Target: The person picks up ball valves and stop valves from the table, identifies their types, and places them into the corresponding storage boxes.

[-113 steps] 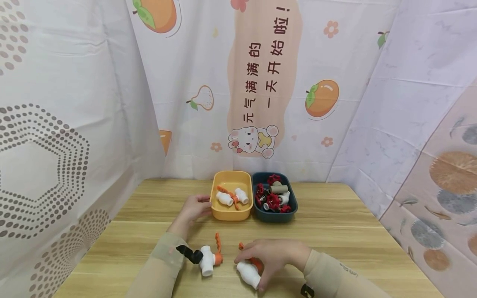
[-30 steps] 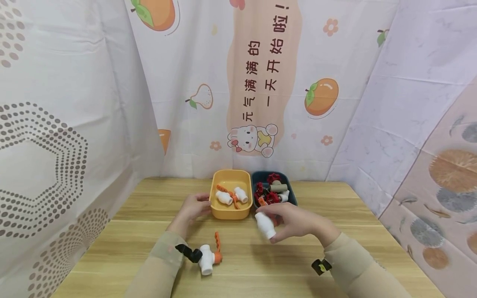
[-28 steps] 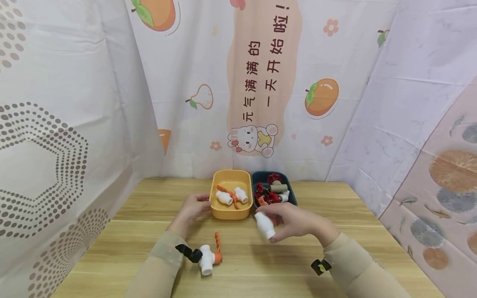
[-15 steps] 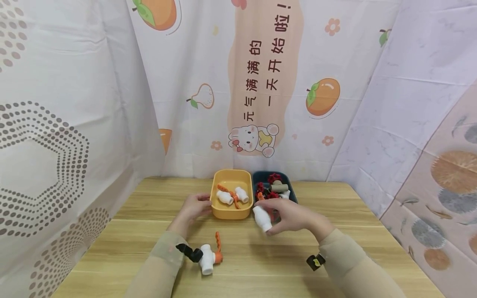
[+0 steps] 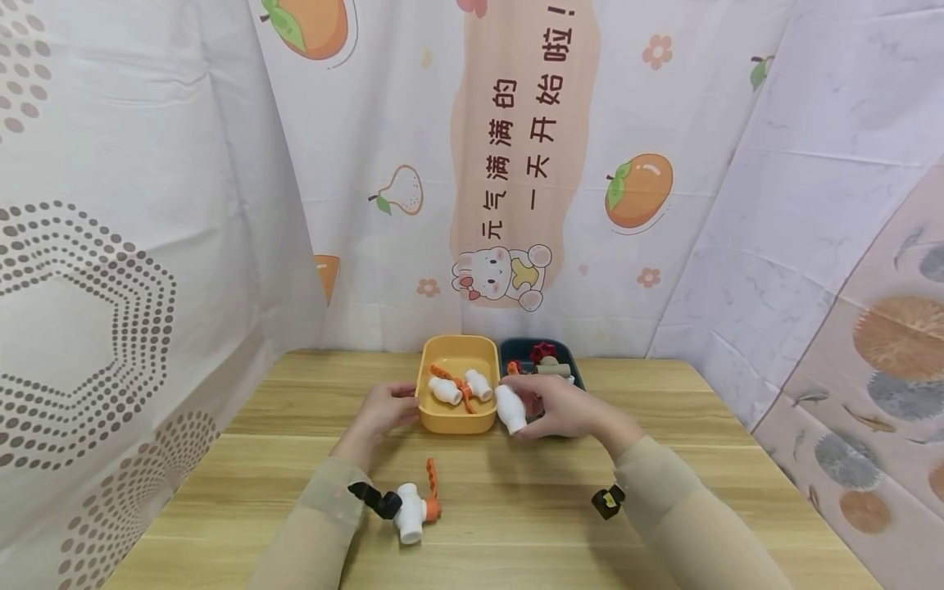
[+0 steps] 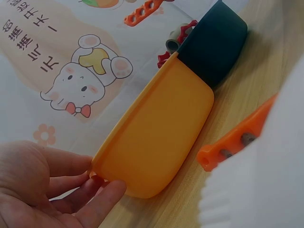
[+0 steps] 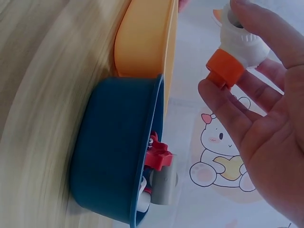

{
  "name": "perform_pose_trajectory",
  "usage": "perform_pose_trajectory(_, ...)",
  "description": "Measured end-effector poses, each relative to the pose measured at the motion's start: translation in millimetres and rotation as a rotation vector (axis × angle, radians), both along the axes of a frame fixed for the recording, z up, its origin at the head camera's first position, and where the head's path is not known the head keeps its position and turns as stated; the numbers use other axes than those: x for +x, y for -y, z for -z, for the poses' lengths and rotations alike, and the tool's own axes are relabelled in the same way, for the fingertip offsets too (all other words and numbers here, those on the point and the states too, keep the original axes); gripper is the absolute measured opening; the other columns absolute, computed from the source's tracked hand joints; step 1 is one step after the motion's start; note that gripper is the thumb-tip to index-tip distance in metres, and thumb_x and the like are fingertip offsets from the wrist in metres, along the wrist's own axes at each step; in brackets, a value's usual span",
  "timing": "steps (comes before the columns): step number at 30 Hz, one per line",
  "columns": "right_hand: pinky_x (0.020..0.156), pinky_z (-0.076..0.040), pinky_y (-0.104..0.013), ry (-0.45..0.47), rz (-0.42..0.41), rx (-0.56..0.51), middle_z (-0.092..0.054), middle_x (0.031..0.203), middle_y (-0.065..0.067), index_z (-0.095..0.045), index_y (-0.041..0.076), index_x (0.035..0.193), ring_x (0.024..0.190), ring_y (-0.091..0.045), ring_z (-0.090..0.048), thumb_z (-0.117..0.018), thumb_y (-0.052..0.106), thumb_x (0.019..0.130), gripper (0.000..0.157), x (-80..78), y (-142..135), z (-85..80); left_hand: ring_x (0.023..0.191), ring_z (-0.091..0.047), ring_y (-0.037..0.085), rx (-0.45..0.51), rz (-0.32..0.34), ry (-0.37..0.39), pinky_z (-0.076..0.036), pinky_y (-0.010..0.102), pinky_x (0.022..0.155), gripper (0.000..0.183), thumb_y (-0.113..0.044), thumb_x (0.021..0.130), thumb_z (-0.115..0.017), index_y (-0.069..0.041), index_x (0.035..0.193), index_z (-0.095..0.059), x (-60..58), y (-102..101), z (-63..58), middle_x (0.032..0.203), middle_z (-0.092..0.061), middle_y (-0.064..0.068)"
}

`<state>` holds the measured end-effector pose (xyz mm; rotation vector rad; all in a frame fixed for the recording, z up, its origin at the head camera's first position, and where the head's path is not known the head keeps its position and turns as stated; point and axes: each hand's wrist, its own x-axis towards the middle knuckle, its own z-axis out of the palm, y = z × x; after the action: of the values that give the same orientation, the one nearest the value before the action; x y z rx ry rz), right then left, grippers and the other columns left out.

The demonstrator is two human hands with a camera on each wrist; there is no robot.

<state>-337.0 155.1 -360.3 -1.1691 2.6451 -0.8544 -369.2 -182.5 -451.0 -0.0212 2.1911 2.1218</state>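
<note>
In the head view my right hand (image 5: 556, 403) holds a white plastic ball valve (image 5: 510, 410) with an orange handle. It is raised at the front left of the dark blue bin (image 5: 579, 378), close to the yellow bin. The right wrist view shows thumb and fingers round the valve's white body (image 7: 240, 45), a fingertip at its orange collar. My left hand (image 5: 385, 411) rests its fingers against the left end of the yellow bin (image 5: 459, 424). Inside that bin lie two white valves (image 5: 446, 391) with orange handles. Another such valve (image 5: 410, 515) lies beside my left forearm.
Red-handled valves (image 5: 543, 351) and a grey pipe piece (image 5: 553, 370) sit in the blue bin, partly hidden by my right hand. Both bins stand side by side at the back of the wooden table (image 5: 295, 459), before a printed curtain (image 5: 398, 270).
My right hand has picked the valve up off the table and carried it forward, moving slightly left toward the yellow bin in the last half second. The left hand stays put.
</note>
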Motion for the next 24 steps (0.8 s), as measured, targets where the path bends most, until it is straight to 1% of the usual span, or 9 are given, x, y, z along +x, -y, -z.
perform_pose_trajectory(3, 0.08, -0.056, -0.035, -0.01, 0.022, 0.016, -0.061, 0.097, 0.005, -0.053, 0.022, 0.146, 0.091, -0.022, -0.061, -0.09, 0.031, 0.08, 0.076, -4.9, 4, -0.4, 0.12, -0.059, 0.044, 0.005, 0.003, 0.002, -0.052, 0.054, 0.101, 0.045, 0.007, 0.099, -0.056, 0.013, 0.143, -0.048, 0.8, 0, -0.8, 0.138, -0.051, 0.033)
perform_pose_trajectory(7, 0.076, -0.055, -0.032, -0.021, 0.049, 0.029, -0.061, 0.095, 0.005, -0.053, 0.022, 0.146, 0.089, -0.021, -0.06, -0.091, 0.033, 0.079, 0.078, -10.6, 11, -2.0, 0.119, -0.06, 0.043, 0.003, 0.003, 0.002, -0.051, 0.054, 0.101, 0.044, 0.007, 0.099, -0.056, 0.012, 0.143, -0.049, -0.6, 0, 0.1, 0.138, -0.052, 0.033)
perform_pose_trajectory(11, 0.072, -0.054, -0.032, -0.027, 0.063, 0.024, -0.062, 0.096, 0.001, -0.053, 0.02, 0.147, 0.088, -0.024, -0.06, -0.091, 0.032, 0.079, 0.079, -16.4, 17, -4.2, 0.117, -0.062, 0.041, -0.001, -0.001, 0.003, -0.052, 0.053, 0.101, 0.043, 0.007, 0.099, -0.057, 0.012, 0.142, -0.05, -1.1, 0, 0.2, 0.136, -0.054, 0.032)
perform_pose_trajectory(15, 0.073, -0.054, -0.032, -0.019, 0.088, 0.006, -0.062, 0.099, 0.001, -0.052, 0.019, 0.147, 0.091, -0.029, -0.061, -0.09, 0.033, 0.079, 0.079, -22.8, 23, -5.9, 0.115, -0.063, 0.041, -0.007, -0.002, 0.007, -0.053, 0.053, 0.099, 0.043, 0.007, 0.099, -0.057, 0.012, 0.141, -0.05, 0.9, -1, -1.8, 0.135, -0.054, 0.032)
perform_pose_trajectory(18, 0.072, -0.055, -0.032, -0.013, 0.138, -0.001, -0.062, 0.097, 0.003, -0.053, 0.021, 0.146, 0.088, -0.024, -0.061, -0.09, 0.034, 0.079, 0.078, -27.5, 27, -6.9, 0.117, -0.061, 0.042, -0.006, -0.001, 0.013, -0.053, 0.052, 0.1, 0.044, 0.007, 0.099, -0.057, 0.012, 0.142, -0.05, 1.7, -1, -1.8, 0.136, -0.054, 0.032)
perform_pose_trajectory(21, 0.071, -0.054, -0.032, -0.016, 0.183, -0.001, -0.062, 0.096, 0.001, -0.053, 0.022, 0.147, 0.085, -0.02, -0.058, -0.09, 0.033, 0.08, 0.077, -31.8, 33, -7.8, 0.119, -0.06, 0.043, -0.002, -0.001, 0.012, -0.053, 0.052, 0.1, 0.044, 0.007, 0.099, -0.056, 0.012, 0.142, -0.049, 2.4, -1, -2.0, 0.136, -0.053, 0.032)
perform_pose_trajectory(24, 0.077, -0.053, -0.034, -0.027, 0.213, 0.004, -0.063, 0.102, 0.0, -0.051, 0.022, 0.149, 0.089, -0.019, -0.056, -0.089, 0.032, 0.081, 0.079, -35.6, 40, -9.4, 0.12, -0.059, 0.043, 0.004, -0.004, 0.01, -0.052, 0.053, 0.101, 0.044, 0.007, 0.099, -0.056, 0.012, 0.142, -0.049, 2.3, 0, -2.1, 0.136, -0.053, 0.032)
